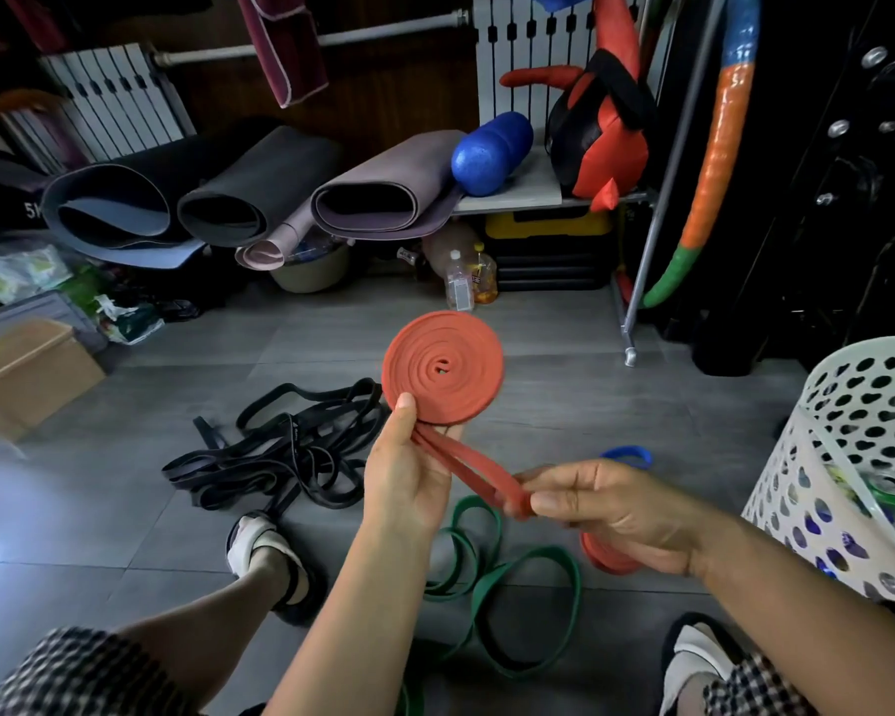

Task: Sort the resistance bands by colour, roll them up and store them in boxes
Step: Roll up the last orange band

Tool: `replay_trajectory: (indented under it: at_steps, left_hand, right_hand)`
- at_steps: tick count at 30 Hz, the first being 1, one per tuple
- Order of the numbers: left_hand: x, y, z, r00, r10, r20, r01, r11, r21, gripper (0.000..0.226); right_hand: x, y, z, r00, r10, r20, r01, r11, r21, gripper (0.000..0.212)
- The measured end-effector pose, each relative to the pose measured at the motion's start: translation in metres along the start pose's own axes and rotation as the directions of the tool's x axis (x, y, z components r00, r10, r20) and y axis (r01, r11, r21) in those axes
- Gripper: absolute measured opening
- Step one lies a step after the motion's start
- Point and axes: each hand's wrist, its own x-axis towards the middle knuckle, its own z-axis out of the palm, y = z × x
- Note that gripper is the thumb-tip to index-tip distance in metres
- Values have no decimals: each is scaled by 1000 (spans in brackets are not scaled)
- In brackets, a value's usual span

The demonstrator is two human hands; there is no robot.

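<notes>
Red rubber resistance band (443, 366), wound into a flat spiral coil, is held up above the grey tiled floor (564, 395). The left hand (404, 483) grips the coil's lower edge, thumb on the front and fingers behind. The band's loose doubled tail runs down to the right hand (616, 514), which pinches its looped end between thumb and fingertips. On the floor lie a tangled heap of black bands (280, 457) to the left, green bands (512, 576) below the hands, a blue band (626, 454) just beyond the right hand, and a second red roll (603, 558) partly hidden under it. A white perforated plastic basket (848, 405) stands at the right, a brown cardboard box (27, 374) at the left.
</notes>
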Motion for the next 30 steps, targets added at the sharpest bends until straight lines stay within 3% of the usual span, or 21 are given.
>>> replay_trajectory:
  at_steps: [2,4,5,6,8,10,12,16,19,24,30]
  left_hand:
    - [-2,2,-1,996,31,86,-50,972,228,19]
    - [-6,5,-2,979,7,204,-107,868,486,19]
    - [-8,7,-1,968,-28,251,-138,775,617,18]
    - [-9,7,-1,955,-76,287,-167,662,731,17]
    - [-13,6,2,917,-199,347,-217,481,849,16]
    - [-16,4,6,886,-287,365,-221,431,875,17]
    - [-17,3,10,887,-300,352,-184,470,863,18]
    - [-14,-6,12,925,-197,324,-76,741,667,22]
    - [-17,-25,8,957,-113,269,-34,872,489,23]
    - [-27,-51,8,996,-4,91,-28,938,344,23]
    - [-31,-64,10,996,71,58,-85,949,305,15]
  right_hand:
    - [3,-2,-8,977,47,-207,-38,998,46,35]
    - [4,-9,-21,874,-58,-483,37,998,-54,33]
    - [3,-15,-29,832,-143,-536,69,985,-155,30]
    - [1,-22,-33,827,-209,-522,90,966,-244,31]
    - [-3,-31,-37,913,-204,-352,67,929,-364,37]
    - [-5,-33,-36,960,-113,-255,-3,909,-416,33]
    - [-5,-31,-33,952,-98,-291,-13,935,-356,25]
    - [-2,-26,-23,911,-86,-404,47,993,-106,15]
    - [1,-24,-17,857,-62,-512,109,992,63,6]
    - [8,-12,-5,771,-58,-634,207,965,163,13]
    - [17,8,15,723,-31,-691,302,913,275,12]
